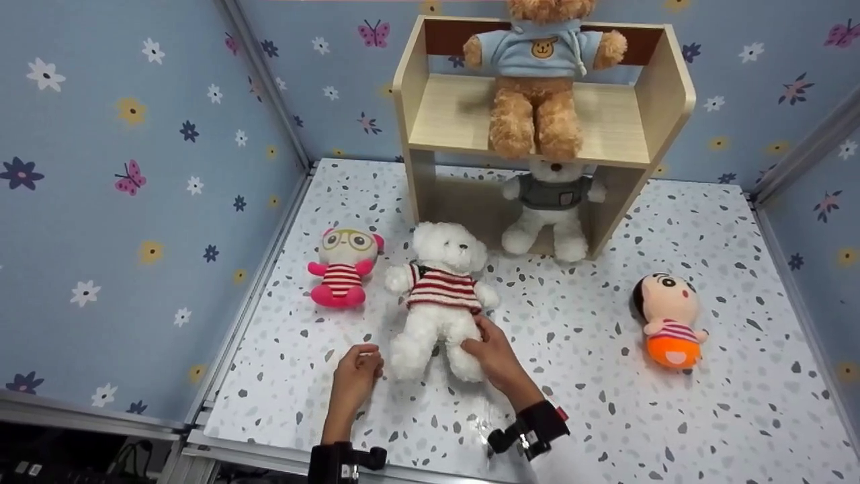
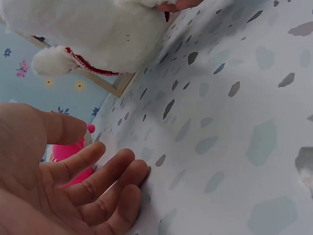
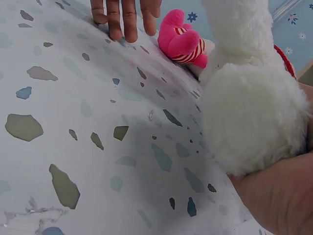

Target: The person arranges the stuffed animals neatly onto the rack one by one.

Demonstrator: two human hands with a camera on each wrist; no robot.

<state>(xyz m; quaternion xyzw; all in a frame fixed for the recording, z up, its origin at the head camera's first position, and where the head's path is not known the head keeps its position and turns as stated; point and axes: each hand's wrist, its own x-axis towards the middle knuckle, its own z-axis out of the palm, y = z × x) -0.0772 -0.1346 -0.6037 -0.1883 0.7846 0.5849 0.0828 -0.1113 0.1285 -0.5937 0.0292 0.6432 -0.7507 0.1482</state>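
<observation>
Presently we list the items by their place about our hands.

Item one: white teddy bear [image 1: 440, 296] in a red-striped shirt, lying on its back on the speckled tabletop [image 1: 571, 376], directly ahead of both hands. Our right hand [image 1: 494, 353] grasps its near leg, thumb and fingers wrapped about the plush. Our left hand [image 1: 359, 370] rests just beside the bear's other leg, fingers loosely relaxed with tips on the table, holding nothing; the left wrist view confirms this.

Item two: pink doll [image 1: 342, 269] with glasses and striped top, lying beyond the left hand, near the bear's arm but apart from it.

Item three: orange-bottomed doll [image 1: 668, 316] with black hair, well to the right of the right hand.

Item four: wooden shelf [image 1: 672, 101], far beyond both hands. A brown bear [image 1: 537, 81] in a blue hoodie sits on its upper board; a small white bear [image 1: 551, 208] in a grey top sits beneath.

Handling note, as we judge it: a one-legged hold will let the soft body dangle and swing. We would do well to bring the free left hand under the torso or the other leg, so the bear lifts level and clears the pink doll.
</observation>
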